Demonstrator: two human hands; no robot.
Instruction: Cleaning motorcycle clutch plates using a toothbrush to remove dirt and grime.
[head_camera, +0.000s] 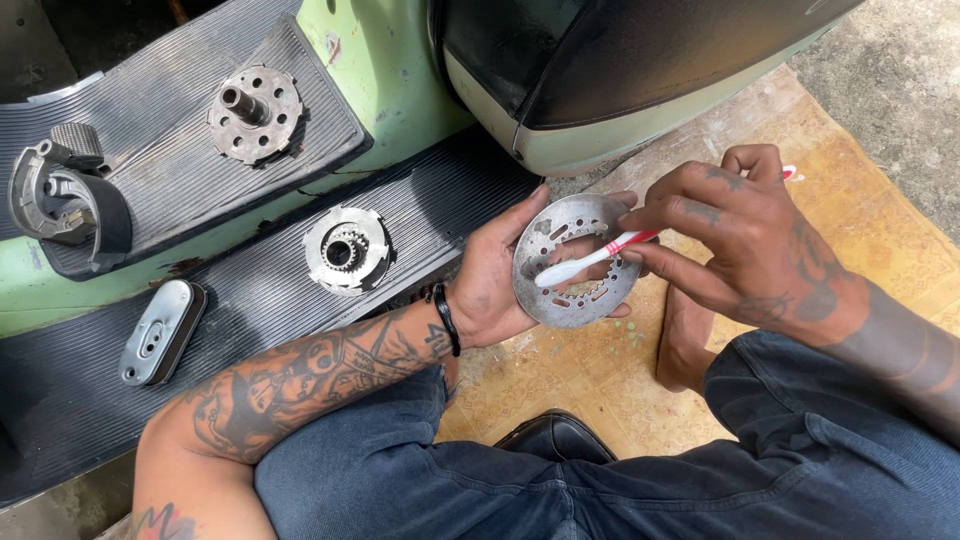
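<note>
Cradling round metal plate (575, 262), left hand (497, 280); right hand (740, 240) pinching red-white toothbrush (592, 258)

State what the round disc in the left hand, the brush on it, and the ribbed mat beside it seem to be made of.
Disc: likely steel, dull grey with a worn, scuffed sheen.
Toothbrush: apparently plastic, smooth white-and-red handle with white bristles.
Ribbed mat: probably rubber, matte black with fine parallel ridges.

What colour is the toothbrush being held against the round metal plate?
The toothbrush is white with a red grip section, seen best in the head view.
</note>
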